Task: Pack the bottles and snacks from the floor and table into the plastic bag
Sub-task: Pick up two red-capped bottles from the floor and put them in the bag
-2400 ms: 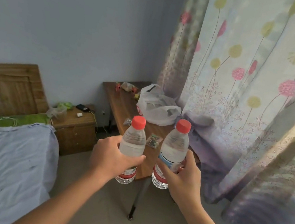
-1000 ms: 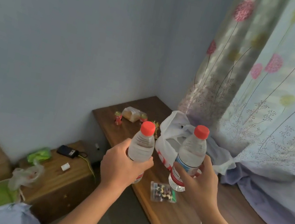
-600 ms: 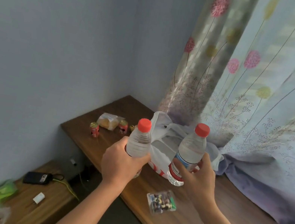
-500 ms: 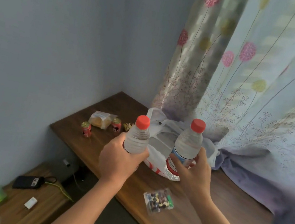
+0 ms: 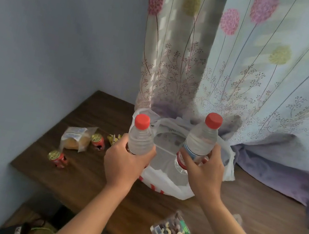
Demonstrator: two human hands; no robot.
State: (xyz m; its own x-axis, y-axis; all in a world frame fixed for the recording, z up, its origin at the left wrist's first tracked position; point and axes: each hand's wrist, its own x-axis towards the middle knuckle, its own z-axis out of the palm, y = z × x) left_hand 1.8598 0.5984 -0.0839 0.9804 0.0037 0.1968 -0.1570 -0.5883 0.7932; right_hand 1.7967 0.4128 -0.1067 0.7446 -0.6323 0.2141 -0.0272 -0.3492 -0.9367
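My left hand grips a clear water bottle with a red cap, held upright at the left rim of the white plastic bag. My right hand holds a second red-capped water bottle, tilted slightly, its base just inside the bag's open mouth. The bag stands open on the wooden table. On the table lie a clear pack of mixed nuts, a wrapped bread snack, two small red cans and a yellow wrapped snack.
A flowered curtain hangs behind the bag and drapes onto the table's right side. A grey wall borders the table on the left. Below the table's near-left edge a black device with a cable lies on a lower cabinet.
I have walked up to the table with both bottles. My hands have moved forward and down, bringing the bottles from in front of the bag to its open mouth.
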